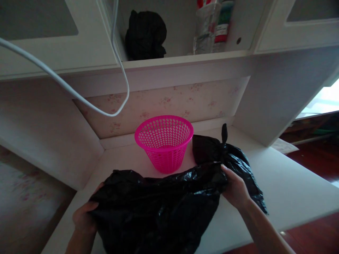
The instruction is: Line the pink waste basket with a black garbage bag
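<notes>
Both hands pinch the rim of a black plastic bag [159, 208] low in the frame: the left hand [83, 218] clamps its lower-left edge, the right hand [234, 190] its right edge, stretching it sideways between them. The pink basket [164, 143] stands upright at centre, just behind the bag, nearer the right hand. A knotted black bag [227, 155] lies to the basket's right.

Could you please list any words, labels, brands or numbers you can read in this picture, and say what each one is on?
No text can be read.
Bottle on the shelf: its red and green labels are too blurred to read.
Pink basket, black bag and desk: no writing shows.
</notes>
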`<move>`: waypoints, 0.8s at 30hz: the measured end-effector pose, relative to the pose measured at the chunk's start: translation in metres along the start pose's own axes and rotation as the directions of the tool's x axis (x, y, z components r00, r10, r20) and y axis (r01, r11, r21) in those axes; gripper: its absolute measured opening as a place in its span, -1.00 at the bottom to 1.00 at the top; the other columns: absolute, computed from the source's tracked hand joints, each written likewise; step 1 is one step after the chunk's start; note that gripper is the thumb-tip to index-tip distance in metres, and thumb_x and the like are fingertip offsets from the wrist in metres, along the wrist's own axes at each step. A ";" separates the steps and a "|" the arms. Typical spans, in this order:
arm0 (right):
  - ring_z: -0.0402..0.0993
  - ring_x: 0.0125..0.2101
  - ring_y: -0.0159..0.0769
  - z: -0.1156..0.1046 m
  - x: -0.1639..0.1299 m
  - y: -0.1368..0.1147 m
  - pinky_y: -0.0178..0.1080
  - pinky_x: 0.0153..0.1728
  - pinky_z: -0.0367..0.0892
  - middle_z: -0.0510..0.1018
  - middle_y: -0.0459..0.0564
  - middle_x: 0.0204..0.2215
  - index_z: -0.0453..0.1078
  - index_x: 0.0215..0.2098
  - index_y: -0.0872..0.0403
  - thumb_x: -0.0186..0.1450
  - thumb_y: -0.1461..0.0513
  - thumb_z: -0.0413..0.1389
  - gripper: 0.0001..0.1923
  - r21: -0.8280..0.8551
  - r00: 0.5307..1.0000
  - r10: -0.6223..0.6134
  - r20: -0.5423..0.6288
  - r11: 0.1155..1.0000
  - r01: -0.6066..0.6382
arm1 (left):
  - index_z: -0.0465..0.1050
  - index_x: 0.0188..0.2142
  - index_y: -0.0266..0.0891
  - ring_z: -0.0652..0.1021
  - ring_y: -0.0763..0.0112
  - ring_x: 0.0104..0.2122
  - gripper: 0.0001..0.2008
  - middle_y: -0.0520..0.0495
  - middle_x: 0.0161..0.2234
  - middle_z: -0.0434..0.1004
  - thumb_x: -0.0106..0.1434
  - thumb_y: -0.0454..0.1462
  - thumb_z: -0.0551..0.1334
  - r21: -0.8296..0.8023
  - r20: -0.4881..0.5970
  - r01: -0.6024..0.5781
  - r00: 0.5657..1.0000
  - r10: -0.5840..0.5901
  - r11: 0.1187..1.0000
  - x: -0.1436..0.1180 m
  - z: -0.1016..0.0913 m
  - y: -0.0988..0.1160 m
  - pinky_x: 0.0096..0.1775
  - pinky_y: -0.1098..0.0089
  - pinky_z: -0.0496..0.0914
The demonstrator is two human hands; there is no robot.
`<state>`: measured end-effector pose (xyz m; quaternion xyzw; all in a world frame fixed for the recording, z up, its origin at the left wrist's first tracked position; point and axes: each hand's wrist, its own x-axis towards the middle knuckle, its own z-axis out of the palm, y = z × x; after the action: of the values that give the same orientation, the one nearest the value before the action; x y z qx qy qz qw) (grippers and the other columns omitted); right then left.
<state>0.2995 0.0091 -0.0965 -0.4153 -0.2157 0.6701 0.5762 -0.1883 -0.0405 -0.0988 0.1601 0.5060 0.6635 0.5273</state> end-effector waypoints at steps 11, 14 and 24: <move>0.59 0.12 0.09 -0.014 -0.078 0.109 0.10 0.24 0.40 0.70 0.12 0.03 0.67 -0.04 -0.01 0.23 -0.25 0.26 -0.40 0.082 0.959 0.276 0.057 0.956 -0.280 | 0.66 -0.04 -0.17 0.54 -0.15 0.21 -0.48 -0.16 0.12 0.66 0.13 0.10 0.43 0.285 0.159 0.274 0.932 -0.327 0.919 0.005 0.043 -0.032 0.22 0.00 0.45; 0.64 0.04 0.08 0.010 -0.076 0.094 0.07 0.20 0.42 0.71 0.17 -0.03 0.66 -0.03 0.08 0.21 -0.09 0.35 -0.48 0.076 0.949 0.314 0.029 0.946 -0.315 | 0.52 0.22 -0.11 0.39 -0.09 0.34 -0.27 -0.16 0.31 0.47 0.02 -0.11 0.51 0.426 0.323 0.118 0.906 -0.272 0.897 0.000 0.057 -0.035 0.33 0.07 0.31; 0.68 -0.23 0.10 -0.013 -0.065 0.045 0.11 -0.08 0.53 0.74 0.09 -0.24 0.63 -0.23 0.00 -0.13 0.10 0.53 -0.52 0.001 0.989 0.129 -0.075 0.992 -0.129 | 0.39 0.31 0.25 0.51 -0.25 0.23 -0.19 0.08 0.15 0.64 0.02 0.06 0.40 0.097 0.171 -0.126 0.979 0.108 0.987 -0.027 0.037 -0.008 0.16 -0.17 0.48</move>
<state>0.2832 -0.0663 -0.1185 -0.4543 -0.1681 0.6894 0.5386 -0.1457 -0.0453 -0.0811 0.2723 0.4851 0.6498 0.5180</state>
